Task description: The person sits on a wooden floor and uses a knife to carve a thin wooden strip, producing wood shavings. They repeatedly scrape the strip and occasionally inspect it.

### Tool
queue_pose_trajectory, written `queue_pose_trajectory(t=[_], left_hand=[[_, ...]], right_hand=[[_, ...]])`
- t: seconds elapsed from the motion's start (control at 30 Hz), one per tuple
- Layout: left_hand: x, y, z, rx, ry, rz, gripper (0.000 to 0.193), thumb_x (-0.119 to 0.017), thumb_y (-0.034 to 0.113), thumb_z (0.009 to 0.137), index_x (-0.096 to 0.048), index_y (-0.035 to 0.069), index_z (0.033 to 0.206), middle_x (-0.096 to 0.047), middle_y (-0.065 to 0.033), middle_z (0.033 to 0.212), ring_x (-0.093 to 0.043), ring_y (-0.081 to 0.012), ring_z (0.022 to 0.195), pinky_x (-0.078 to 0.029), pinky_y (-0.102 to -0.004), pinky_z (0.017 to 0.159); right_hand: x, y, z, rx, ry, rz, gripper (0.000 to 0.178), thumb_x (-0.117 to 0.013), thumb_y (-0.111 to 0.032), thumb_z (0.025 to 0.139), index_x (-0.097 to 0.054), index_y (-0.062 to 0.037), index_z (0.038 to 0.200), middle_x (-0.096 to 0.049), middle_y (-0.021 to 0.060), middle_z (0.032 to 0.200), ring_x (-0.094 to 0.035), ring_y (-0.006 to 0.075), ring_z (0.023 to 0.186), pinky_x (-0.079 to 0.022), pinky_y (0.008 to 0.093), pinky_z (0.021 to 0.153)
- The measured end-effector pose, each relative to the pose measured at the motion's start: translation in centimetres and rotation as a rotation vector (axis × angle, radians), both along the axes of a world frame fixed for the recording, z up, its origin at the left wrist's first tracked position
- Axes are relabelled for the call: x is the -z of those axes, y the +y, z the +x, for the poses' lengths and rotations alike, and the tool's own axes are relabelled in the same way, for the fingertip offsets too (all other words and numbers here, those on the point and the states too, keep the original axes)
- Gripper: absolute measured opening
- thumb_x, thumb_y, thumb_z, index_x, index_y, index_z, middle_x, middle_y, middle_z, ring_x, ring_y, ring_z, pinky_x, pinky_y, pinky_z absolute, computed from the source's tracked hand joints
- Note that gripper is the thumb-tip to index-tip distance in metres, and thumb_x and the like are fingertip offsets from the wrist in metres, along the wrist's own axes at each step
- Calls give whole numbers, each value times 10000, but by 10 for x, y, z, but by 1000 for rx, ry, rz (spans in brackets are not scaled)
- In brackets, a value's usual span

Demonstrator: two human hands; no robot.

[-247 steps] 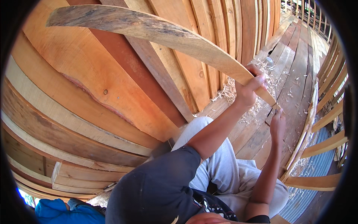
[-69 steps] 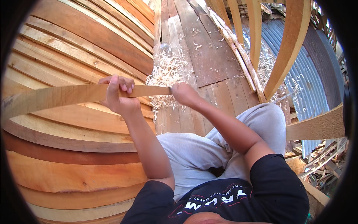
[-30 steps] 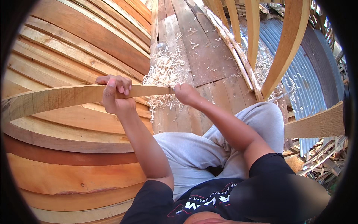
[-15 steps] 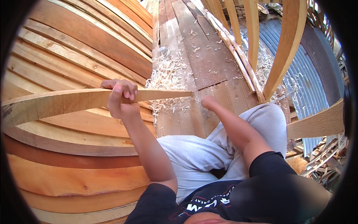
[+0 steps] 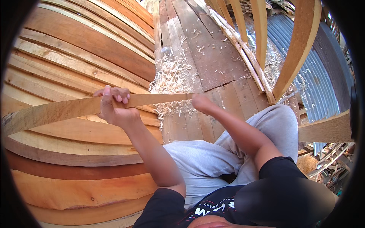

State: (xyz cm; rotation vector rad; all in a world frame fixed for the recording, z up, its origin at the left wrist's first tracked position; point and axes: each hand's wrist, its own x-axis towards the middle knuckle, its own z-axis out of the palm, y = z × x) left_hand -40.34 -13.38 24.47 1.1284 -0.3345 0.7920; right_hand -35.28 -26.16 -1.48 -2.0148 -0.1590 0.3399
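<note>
- At the far left of the curved wooden strip (image 5: 72,107), there's its broad end, sawn and faintly cross-lined, the length bowing in front of boards toward a slim tip.
- Above and below the strip, stacked boards (image 5: 91,45): long, overlapping, honey, orange and red-brown, one with a wavy raw edge.
- Mid-strip, the left hand (image 5: 118,108) has it clamped, thumb against the face, fingers curled over the far edge.
- Beyond the strip's narrow half, a heap of shavings (image 5: 171,78), crisp cream curls.
- On the strip's near side, soft grey trousers (image 5: 190,157), creased at the folded legs.
- Right at the strip's tip, the right hand (image 5: 202,103), balled up; what's inside it, I can't tell.
- Past the tip, worn floor planks (image 5: 220,78), dusty brown.
- Further right of the strip, rough pale poles (image 5: 240,45), smooth curved timbers (image 5: 303,45).
- Farthest from the strip, ridged blue-grey metal sheeting (image 5: 319,87).
</note>
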Motion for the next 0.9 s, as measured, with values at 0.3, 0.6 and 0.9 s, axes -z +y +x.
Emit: queue_pose_trajectory(t=[0.3, 0.6, 0.9], left_hand=[[-4, -2, 10, -246, 33, -79, 165, -628, 129, 836, -493, 75, 759, -351, 15, 598, -333, -96, 523, -316, -264, 522], [7, 2, -12, -123, -21, -17, 162, -621, 108, 819, -463, 95, 785, -372, -12, 554, -369, -114, 479, -317, -260, 463], [18, 21, -32, 182, -85, 207, 143, -545, 132, 841, -427, 119, 761, -357, -10, 545, -366, -117, 475, -361, -285, 519]], right_hand=[[-58, 20, -10, 119, -71, 142, 562, -317, -355, 949, -666, 83, 894, -638, 340, 926, -630, 480, 907, -473, 503, 868], [71, -24, 31, 79, 61, -267, 461, -396, -374, 958, -653, -27, 1119, -654, 229, 1123, -622, 408, 1057, -485, 499, 904], [-46, -41, 32, 281, 45, 63, 551, -353, -435, 1010, -613, 40, 904, -601, 186, 793, -580, 299, 721, -470, 425, 666]])
